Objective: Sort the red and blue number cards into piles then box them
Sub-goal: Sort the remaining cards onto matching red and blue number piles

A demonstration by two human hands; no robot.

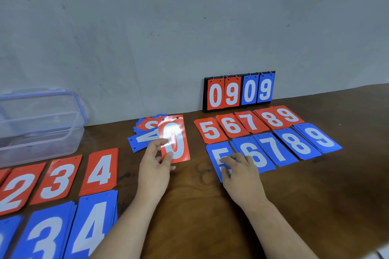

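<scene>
Blue 4 pile (pixel 94 227), glossy red 0 card (pixel 175 141) beyond

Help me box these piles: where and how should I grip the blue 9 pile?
I'd pinch the blue 9 pile by its long right edge, coming from the right: it lies flat and slightly fanned, bare table borders that edge, while the blue 8 pile crowds its left, the red 9 pile its back.
</scene>
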